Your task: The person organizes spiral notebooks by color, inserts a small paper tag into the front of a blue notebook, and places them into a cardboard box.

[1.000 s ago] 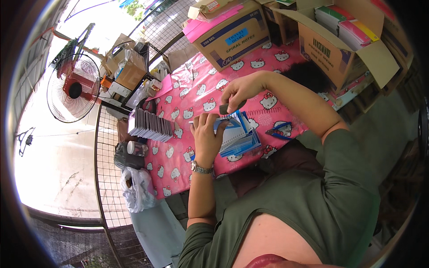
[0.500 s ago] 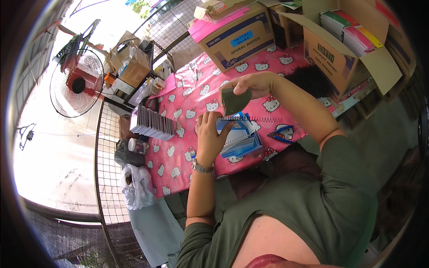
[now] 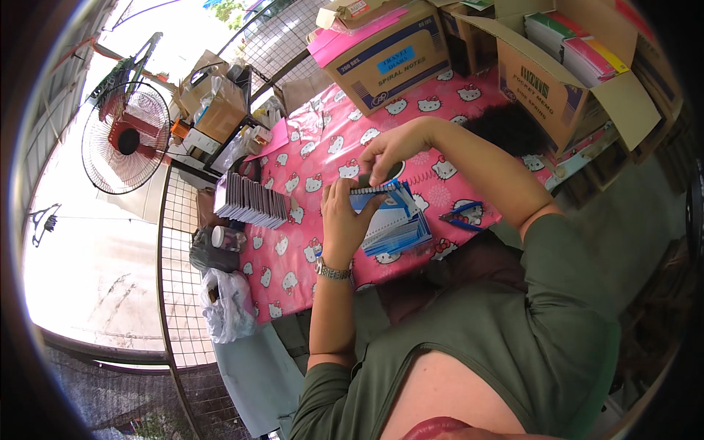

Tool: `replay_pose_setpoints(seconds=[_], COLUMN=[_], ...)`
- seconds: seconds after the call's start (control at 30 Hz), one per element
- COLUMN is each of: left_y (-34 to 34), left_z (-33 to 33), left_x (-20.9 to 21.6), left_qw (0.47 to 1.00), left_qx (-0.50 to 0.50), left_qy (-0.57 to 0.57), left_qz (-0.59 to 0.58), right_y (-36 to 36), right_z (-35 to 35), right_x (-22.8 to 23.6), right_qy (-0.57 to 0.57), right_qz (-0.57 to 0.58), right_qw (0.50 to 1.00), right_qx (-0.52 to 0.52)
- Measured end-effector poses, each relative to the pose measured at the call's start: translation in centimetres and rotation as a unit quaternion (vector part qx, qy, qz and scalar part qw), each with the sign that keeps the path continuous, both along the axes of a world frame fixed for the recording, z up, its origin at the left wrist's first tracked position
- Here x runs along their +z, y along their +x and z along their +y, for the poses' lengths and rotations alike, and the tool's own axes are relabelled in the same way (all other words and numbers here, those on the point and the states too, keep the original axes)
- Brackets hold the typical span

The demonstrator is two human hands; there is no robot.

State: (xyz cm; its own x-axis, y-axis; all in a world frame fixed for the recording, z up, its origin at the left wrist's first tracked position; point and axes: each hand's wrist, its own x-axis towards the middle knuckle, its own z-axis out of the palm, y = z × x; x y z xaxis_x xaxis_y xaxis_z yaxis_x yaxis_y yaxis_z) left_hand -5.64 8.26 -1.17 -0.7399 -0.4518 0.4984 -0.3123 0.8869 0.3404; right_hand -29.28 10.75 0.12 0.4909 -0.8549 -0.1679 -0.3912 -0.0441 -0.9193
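My left hand (image 3: 342, 220) is closed on a small notepad (image 3: 374, 201) with a light page and blue edges. A spiral wire (image 3: 375, 190) runs along its upper edge, and its loose coils trail right over the cloth. Just above the wire, my right hand (image 3: 394, 152) is bent down with its fingers drawn together. A dark green flat piece (image 3: 396, 173) shows under it, mostly hidden by the hand. Several blue-and-white notepads (image 3: 400, 238) lie in an overlapping pile below my hands. Pliers with blue handles (image 3: 462, 217) rest to the right of the pile.
A pink patterned cloth (image 3: 286, 253) covers the table. Spiral-bound pads (image 3: 251, 202) stand in a row at left. Cardboard boxes (image 3: 392, 70) are at the back, and an open box (image 3: 546, 103) holds booklets. A fan (image 3: 126, 139) and a white plastic bag (image 3: 226, 304) are at left.
My right hand has come down and turned, its fingers now at the wire's edge. The dark green piece, plainly seen before, is mostly covered. My left hand keeps its hold on the notepad.
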Motion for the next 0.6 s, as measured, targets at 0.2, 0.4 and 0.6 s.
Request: replay_pose_setpoints(seconds=[0.2,0.4,0.6], left_y=[0.9,2.1,2.5], left_z=[-0.7,-2.3,-3.5], left_x=[0.2,-0.3,-1.9], left_qw=[0.999,0.992,0.963], left_qx=[-0.006,-0.004,-0.025], left_qy=[0.031,0.125,0.258], left_qz=[0.009,0.002,0.074], right_y=[0.2,0.7,2.3], right_z=[-0.6,-2.7,-1.9], right_x=[-0.1,0.3,1.2], right_qy=[0.019,0.012,0.023], right_qz=[-0.195,-0.085,-0.177], right_qw=[0.98,0.994,0.983], right_qx=[0.039,0.061,0.03])
